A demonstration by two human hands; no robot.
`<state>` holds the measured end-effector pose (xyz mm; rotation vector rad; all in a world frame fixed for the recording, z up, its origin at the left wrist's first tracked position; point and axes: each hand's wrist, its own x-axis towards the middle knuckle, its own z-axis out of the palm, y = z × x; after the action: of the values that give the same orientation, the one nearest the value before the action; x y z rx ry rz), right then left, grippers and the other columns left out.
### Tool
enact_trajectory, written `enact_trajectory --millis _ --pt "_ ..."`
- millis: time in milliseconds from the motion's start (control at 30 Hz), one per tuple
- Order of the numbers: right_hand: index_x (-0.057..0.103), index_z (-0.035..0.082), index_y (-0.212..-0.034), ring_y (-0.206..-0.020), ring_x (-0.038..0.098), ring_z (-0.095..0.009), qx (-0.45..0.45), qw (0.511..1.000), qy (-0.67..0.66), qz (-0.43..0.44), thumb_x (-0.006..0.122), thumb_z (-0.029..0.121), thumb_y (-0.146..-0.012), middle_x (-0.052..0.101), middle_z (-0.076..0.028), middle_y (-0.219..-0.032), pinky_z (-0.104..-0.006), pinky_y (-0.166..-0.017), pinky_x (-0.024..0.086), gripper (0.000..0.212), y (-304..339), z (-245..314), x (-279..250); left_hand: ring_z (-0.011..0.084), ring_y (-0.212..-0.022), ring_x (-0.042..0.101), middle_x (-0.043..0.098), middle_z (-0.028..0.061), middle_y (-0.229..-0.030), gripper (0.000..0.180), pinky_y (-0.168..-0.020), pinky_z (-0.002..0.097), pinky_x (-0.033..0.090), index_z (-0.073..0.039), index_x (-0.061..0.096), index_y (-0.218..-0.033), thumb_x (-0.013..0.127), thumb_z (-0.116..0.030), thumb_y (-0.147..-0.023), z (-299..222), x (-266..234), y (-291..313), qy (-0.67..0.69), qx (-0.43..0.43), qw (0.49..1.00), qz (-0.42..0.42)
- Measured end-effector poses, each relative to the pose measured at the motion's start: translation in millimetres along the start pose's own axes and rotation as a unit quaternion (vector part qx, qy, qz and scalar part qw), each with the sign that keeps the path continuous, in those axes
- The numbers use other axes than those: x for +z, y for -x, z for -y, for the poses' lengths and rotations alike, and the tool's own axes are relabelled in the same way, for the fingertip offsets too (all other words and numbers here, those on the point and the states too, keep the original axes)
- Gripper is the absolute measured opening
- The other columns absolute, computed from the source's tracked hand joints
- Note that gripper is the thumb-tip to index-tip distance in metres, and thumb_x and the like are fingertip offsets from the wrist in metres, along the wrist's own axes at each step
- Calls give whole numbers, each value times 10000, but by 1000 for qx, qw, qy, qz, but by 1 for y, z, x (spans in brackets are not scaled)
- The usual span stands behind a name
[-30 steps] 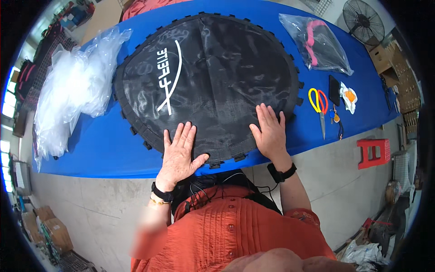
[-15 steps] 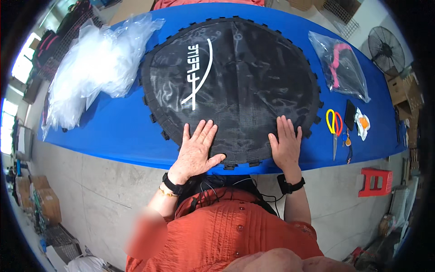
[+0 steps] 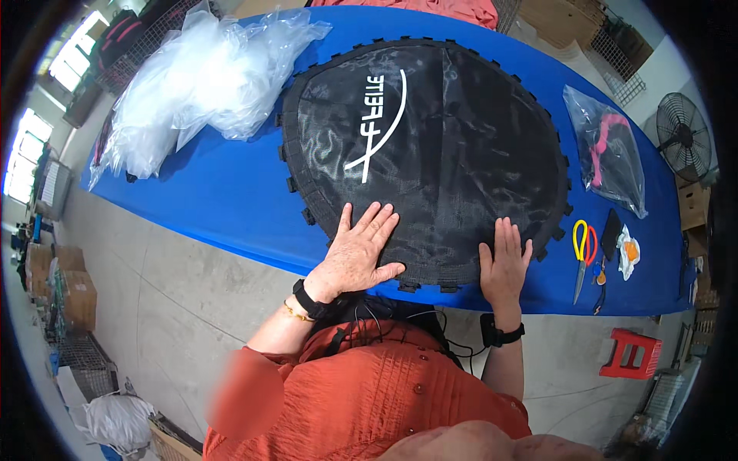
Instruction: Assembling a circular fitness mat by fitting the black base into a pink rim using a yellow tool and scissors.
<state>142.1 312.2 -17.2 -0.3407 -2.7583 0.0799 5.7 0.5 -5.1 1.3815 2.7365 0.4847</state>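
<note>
Black mesh disc (image 3: 461, 146) lay flat on a blue-covered table (image 3: 223, 184), its near rim close to the table's near edge. Short dark tabs (image 3: 409, 287) stuck out at intervals around the rim. White marking (image 3: 384, 127) on the left half: a curved line plus lettering. A crease ran from far to near across the middle; the surface showed shiny ripples.

Left hand (image 3: 357, 253) rested palm down on the near-left part of the disc. Fingers straight and slightly fanned, thumb spread wide toward the right; nothing grasped. Right hand (image 3: 506, 265) lay at the near-right part, palm down, fingers extended and held close together, thumb a little apart; nothing grasped there either. How hard either hand pressed, could not tell. Dark band on each wrist; a gold-coloured bracelet (image 3: 298, 313) beside the left one.

Far left on the table: a heap of clear plastic bags (image 3: 207, 84), loosely crumpled, apart from the disc. Far right: a clear bag (image 3: 626, 173) with a pink strip (image 3: 597, 157) showing through. Near right, beyond the disc: scissors (image 3: 582, 253) with one yellow and one red handle, blades toward the near edge; just right of them a dark flat object (image 3: 611, 233), a small bunch of keys or tags (image 3: 600, 276), and a white wrapper (image 3: 628, 261) with an orange patch.

Off the table: red stool (image 3: 632, 355) on the floor at near right, a dark round fan (image 3: 683, 137) at far right, cardboard boxes (image 3: 77, 300) at left.
</note>
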Motion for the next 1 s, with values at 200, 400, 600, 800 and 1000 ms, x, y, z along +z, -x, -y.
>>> enact_trajectory --millis 200,400,600,800,1000 --pt "452 56 -1618 -1516 459 -377 -6 1000 -6 -3 601 322 -1087 499 -174 -1638 -671 -1247 279 612 -1 1 0 388 -1634 285 375 196 -1731 989 -1302 699 117 -38 368 -1675 581 -720 -991 0 0 1 6 -6 1000 -1" --pt "453 66 -1623 -1533 446 -376 -9 1000 8 -6 601 326 -1093 493 -171 -1649 -667 -1250 274 608 2 -3 2 386 -1635 283 368 189 -1736 992 -1302 698 109 -41 370 -1673 590 -721 -986 1 2 0 6 1 1000 -6" --pt "455 75 -1625 -1537 445 -372 -7 1000 7 -1 581 335 -1106 492 -163 -1653 -664 -1254 269 595 1 -1 1 390 -1632 287 368 191 -1735 989 -1299 701 111 -38 374 -1669 603 -712 -981 2 4 2 20 4 1000 -16" --pt "459 74 -1623 -1532 451 -372 -5 1000 5 -1 576 340 -1109 495 -165 -1648 -665 -1256 267 590 2 -2 2 377 -1630 296 397 193 -1718 1004 -1292 716 126 -6 403 -1649 572 -733 -976 1 4 2 13 8 1000 -23" --pt "479 71 -1608 -1533 452 -375 -4 1000 2 -1 571 346 -1112 501 -168 -1644 -667 -1257 264 575 1 0 1 398 -1628 294 366 197 -1734 997 -1296 705 116 -26 378 -1664 603 -714 -979 2 3 2 17 4 1000 -14"
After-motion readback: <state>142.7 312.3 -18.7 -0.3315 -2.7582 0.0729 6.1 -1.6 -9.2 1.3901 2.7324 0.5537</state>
